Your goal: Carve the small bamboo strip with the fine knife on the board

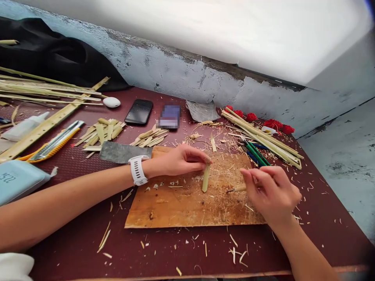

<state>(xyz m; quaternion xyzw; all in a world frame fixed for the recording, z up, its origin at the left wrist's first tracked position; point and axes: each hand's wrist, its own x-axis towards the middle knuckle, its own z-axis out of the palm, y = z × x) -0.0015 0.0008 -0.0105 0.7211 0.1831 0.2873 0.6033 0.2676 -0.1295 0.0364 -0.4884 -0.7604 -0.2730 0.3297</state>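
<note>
My left hand [181, 160], with a white watch on the wrist, pinches the top end of a short green bamboo strip [206, 178] and holds it down on a worn wooden board [175, 207]. My right hand [271, 189] is closed around a small carving tool [236, 189] whose tip points left, a little to the right of the strip. Shavings cover the board.
A utility knife [54, 142], cut bamboo pieces [101, 132], a metal blade [121, 152], a black phone [138, 111], long bamboo sticks [43, 91], a stick bundle [260, 136], red flowers [274, 125], green pens [256, 154] and a light blue case [17, 179] lie on the maroon table [73, 242].
</note>
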